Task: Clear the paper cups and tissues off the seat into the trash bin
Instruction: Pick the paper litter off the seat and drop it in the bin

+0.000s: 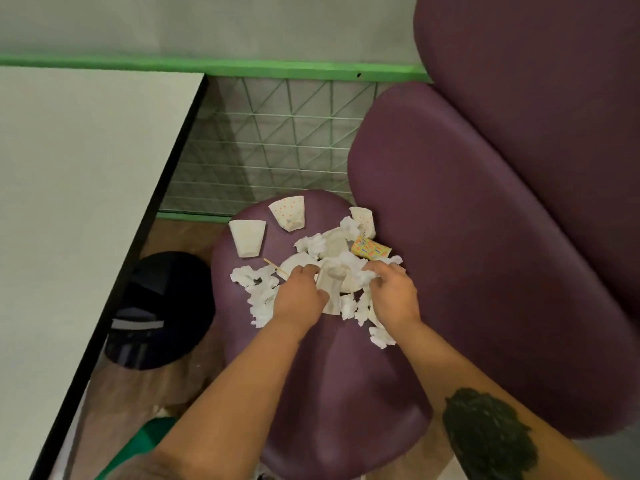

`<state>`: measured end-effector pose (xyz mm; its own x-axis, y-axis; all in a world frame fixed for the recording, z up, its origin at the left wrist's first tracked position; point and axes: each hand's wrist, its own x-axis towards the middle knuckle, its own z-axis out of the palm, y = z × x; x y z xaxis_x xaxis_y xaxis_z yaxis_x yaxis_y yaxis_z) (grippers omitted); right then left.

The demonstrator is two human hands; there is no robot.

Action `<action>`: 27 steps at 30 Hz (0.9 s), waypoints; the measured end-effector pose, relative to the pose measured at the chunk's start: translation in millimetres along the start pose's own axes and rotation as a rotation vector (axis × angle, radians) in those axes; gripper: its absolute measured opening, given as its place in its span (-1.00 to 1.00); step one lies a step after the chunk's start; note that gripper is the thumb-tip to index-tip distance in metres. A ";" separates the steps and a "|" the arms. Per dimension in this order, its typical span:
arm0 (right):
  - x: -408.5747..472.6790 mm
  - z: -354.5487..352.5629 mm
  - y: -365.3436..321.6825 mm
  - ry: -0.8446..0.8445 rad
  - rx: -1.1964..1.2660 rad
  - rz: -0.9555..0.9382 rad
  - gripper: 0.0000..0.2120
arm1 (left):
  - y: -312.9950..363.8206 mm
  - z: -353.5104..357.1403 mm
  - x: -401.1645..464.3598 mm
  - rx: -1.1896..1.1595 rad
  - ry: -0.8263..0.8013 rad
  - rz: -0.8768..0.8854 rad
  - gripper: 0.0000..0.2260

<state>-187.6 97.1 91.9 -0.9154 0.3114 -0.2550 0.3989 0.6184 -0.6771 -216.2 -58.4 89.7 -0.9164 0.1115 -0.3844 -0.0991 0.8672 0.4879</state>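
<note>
A purple seat [332, 368] carries a heap of crumpled white tissues [259, 292] and paper cups. A plain white cup [247, 237] lies at the far left, a dotted cup [289, 212] behind it, another cup [363, 220] at the far right, and a yellow patterned cup [370, 250] on its side. My left hand [299, 299] is closed around a white cup [330, 289] in the middle of the heap. My right hand [393, 292] grips a wad of tissue [363, 277] beside it. The black trash bin [162, 310] stands on the floor left of the seat.
A white table with a black edge [162, 188] runs along the left, over part of the bin. The purple seat back [502, 237] rises at the right. A green wire grid [277, 143] closes the far side. A thin wooden stick [275, 266] lies among the tissues.
</note>
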 end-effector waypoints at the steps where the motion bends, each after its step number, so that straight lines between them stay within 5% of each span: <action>1: -3.1 -0.6 -3.0 -0.002 0.003 -0.015 -0.65 | 0.0 -3.1 -5.0 -0.009 0.016 -0.002 -0.56; 17: -94.8 35.7 -64.8 -0.056 -0.034 -0.218 -0.68 | -59.3 -58.7 -109.8 -0.080 0.206 -0.034 -0.57; 27: -225.7 90.0 -99.2 -0.084 -0.065 -0.330 -0.69 | -147.1 -72.3 -235.8 -0.066 0.318 -0.015 -0.61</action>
<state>-25.4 -99.5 154.5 -0.9958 0.0281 -0.0871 0.0805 0.7212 -0.6880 -13.5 -247.4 165.2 -0.9888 -0.0676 -0.1329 -0.1292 0.8334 0.5374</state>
